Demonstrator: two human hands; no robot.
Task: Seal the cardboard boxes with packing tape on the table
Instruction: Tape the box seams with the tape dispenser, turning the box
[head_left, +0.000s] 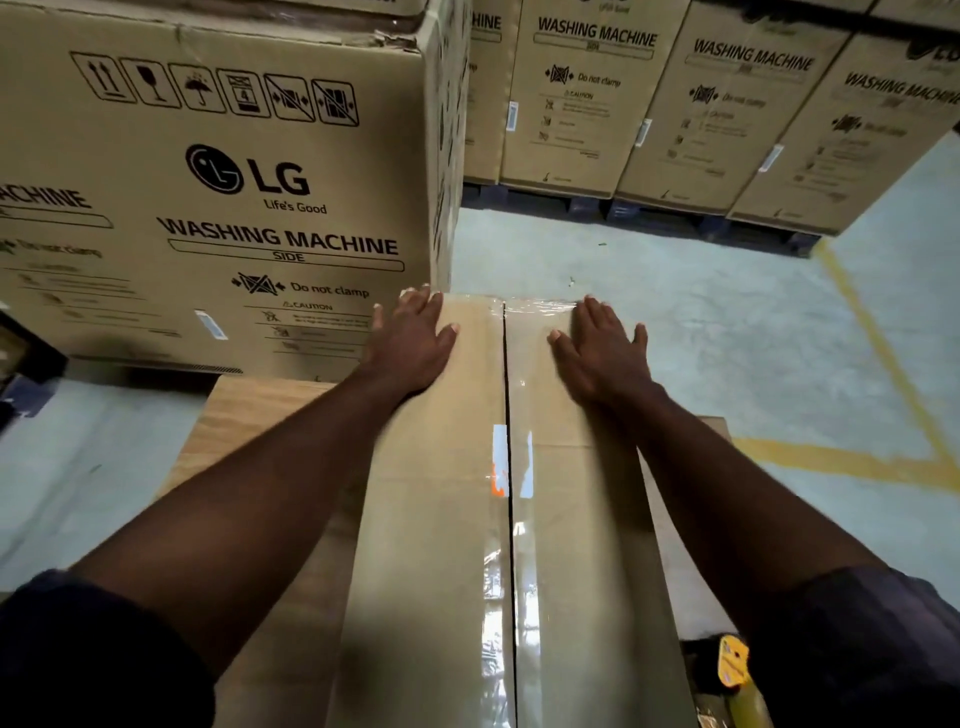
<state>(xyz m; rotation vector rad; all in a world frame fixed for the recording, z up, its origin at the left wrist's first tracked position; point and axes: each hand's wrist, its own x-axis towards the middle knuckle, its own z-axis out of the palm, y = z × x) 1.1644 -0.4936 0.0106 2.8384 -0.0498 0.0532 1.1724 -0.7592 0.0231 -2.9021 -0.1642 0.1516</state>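
A long brown cardboard box (431, 519) lies lengthwise in front of me on a wooden table (260, 426). Its two top flaps meet at a dark centre seam, with clear shiny packing tape (524, 571) running along it and over the far edge. My left hand (410, 343) presses flat on the left flap near the far end. My right hand (602, 348) presses flat on the right flap, fingers spread on the tape at the far edge. A tape roll with a yellow label (730, 665) sits at the lower right by my right sleeve.
A large washing machine carton (218, 182) stands right behind the table on the left. More such cartons (675, 104) on dark pallets line the back. Grey concrete floor with yellow lines (852, 457) lies to the right.
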